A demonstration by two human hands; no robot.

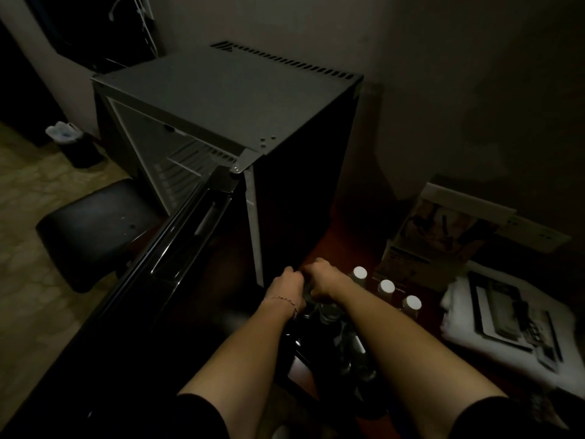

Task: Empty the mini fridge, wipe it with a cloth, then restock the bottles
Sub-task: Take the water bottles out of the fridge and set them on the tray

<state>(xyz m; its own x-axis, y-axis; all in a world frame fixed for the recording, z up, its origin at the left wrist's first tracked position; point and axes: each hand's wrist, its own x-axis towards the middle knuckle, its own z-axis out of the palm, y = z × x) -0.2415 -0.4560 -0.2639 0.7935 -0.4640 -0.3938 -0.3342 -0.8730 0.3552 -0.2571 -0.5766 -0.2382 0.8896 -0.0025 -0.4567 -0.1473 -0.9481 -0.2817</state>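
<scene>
The mini fridge (221, 99) stands on a reddish-brown table (343, 239). Its black door (177, 248) is swung open toward me, and a bare wire shelf (196, 155) shows inside. Right of the fridge's side wall, a cluster of dark glass bottles (329, 312) stands in shadow. My left hand (285, 280) and my right hand (321, 277) are side by side with fingers curled down over the bottle tops at the far end of that cluster. Three white-capped bottles (386, 287) stand in a row just right of my right hand.
A cardboard box (421, 248) lies beyond the white-capped bottles. Folded white cloth (456, 315) with a dark flat item on it sits at the table's right. A black stool (95, 229) and a lined bin (79, 147) stand on the floor to the left.
</scene>
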